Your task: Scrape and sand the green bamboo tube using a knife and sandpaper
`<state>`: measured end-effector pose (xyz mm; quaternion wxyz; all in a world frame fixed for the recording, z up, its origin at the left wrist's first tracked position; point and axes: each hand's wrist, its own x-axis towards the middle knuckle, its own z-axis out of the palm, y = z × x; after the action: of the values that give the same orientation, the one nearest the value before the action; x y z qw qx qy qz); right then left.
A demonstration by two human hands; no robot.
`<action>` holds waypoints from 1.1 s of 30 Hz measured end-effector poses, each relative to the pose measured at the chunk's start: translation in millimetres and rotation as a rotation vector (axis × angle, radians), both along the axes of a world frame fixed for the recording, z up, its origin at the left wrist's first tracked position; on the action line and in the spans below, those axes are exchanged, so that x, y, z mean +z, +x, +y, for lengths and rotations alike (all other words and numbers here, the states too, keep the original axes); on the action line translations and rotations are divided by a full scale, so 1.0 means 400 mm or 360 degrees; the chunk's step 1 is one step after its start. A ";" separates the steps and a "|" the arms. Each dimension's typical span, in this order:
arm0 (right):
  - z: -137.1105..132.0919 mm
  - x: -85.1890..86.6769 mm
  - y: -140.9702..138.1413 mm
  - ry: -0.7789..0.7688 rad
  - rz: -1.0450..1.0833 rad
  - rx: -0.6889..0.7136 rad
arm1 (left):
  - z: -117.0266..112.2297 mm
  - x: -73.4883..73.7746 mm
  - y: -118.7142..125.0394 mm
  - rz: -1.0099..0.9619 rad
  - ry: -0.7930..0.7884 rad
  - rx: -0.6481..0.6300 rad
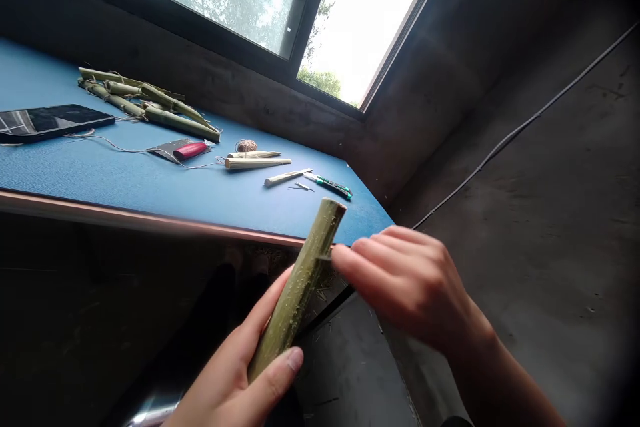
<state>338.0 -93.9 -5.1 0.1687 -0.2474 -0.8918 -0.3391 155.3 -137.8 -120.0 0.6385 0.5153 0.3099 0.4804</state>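
Since light stiffness is expected, the round green stalk (295, 293) is aptly gripped low by the left hand (235, 360), a thin grey blade (324, 257) by the right hand (405, 273).

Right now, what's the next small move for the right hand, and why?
Probably one short scraping stroke by the right hand along the green stalk, kept above the left hand. The left hand grips the stalk's lower part, leaving the upper part exposed; a thin-edged tool juts from the right hand at the stalk's side. Exact contact is too blurred to confirm.
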 end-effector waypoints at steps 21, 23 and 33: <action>0.022 0.000 0.013 0.0093 0.0054 -0.0083 | 0.020 -0.026 0.005 0.0081 0.0078 0.0043; 0.022 -0.002 0.010 0.0090 0.0039 -0.0075 | 0.020 -0.027 0.001 0.0114 0.0078 0.0062; 0.023 -0.008 0.010 0.0080 0.0029 -0.0074 | 0.020 -0.027 -0.002 0.0212 0.0150 0.0113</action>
<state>342.2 -84.7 -8.4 0.1749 -0.2669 -0.8754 -0.3630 154.5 -130.0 -131.0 0.5739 0.5643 0.3469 0.4815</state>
